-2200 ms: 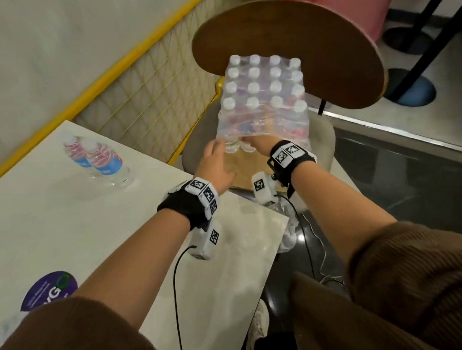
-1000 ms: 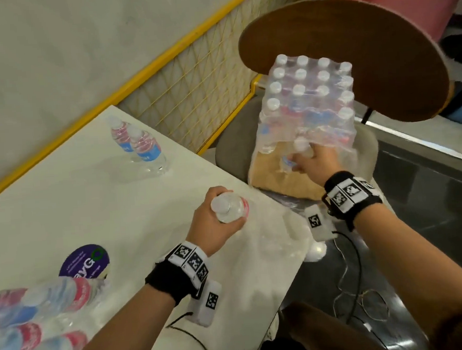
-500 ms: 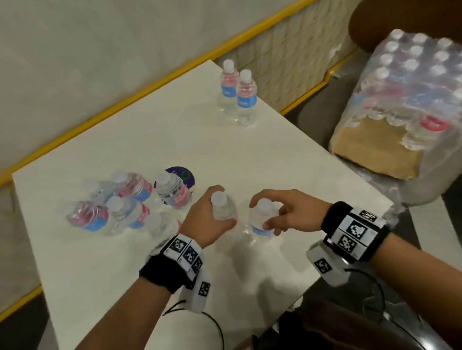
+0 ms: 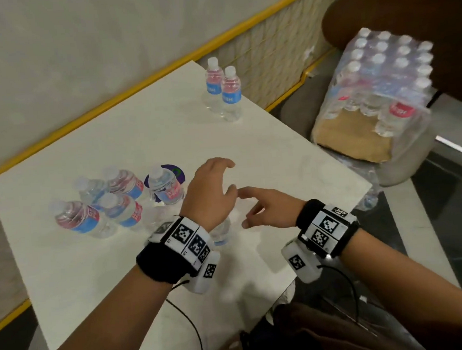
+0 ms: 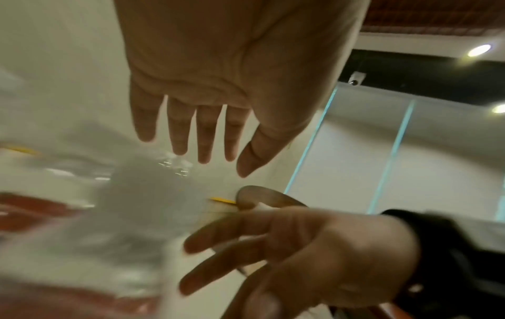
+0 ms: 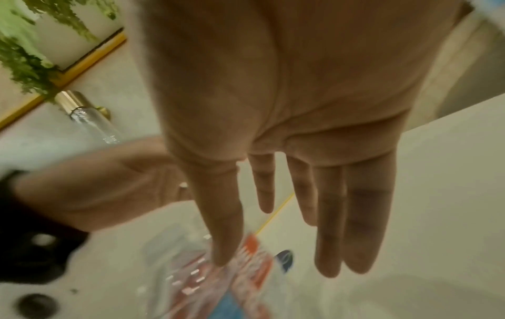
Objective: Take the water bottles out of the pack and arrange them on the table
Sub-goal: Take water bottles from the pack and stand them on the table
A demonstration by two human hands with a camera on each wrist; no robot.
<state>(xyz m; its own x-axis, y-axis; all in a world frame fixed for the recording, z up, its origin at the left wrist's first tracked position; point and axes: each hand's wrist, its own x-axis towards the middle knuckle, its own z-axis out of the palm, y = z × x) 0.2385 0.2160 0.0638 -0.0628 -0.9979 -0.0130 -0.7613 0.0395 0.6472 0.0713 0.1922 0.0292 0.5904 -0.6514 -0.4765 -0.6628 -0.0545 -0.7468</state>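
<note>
My left hand [image 4: 220, 178] hovers open over the white table [image 4: 292, 170], fingers spread, holding nothing. My right hand [image 4: 250, 209] is open just to its right, fingertips close to the left thumb. A clear water bottle [image 4: 223, 234] stands on the table, mostly hidden under my left wrist. In the left wrist view the left hand [image 5: 222, 159] is straight-fingered above a blurred bottle [image 5: 142, 194]. The right hand [image 6: 273, 259] hangs open over blurred bottles [image 6: 218, 287]. The shrink-wrapped pack [image 4: 387, 82] sits on a chair at the right.
Several bottles [image 4: 112, 207] stand grouped at the table's left beside a purple sticker [image 4: 177, 171]. Two more bottles [image 4: 224, 90] stand at the far corner. The chair's brown backrest [image 4: 393, 7] rises behind the pack. A yellow rail [image 4: 136, 83] runs along the wall.
Both hands have let go of the bottles they were setting on the table and have opened. The head view has swung left, away from the pack.
</note>
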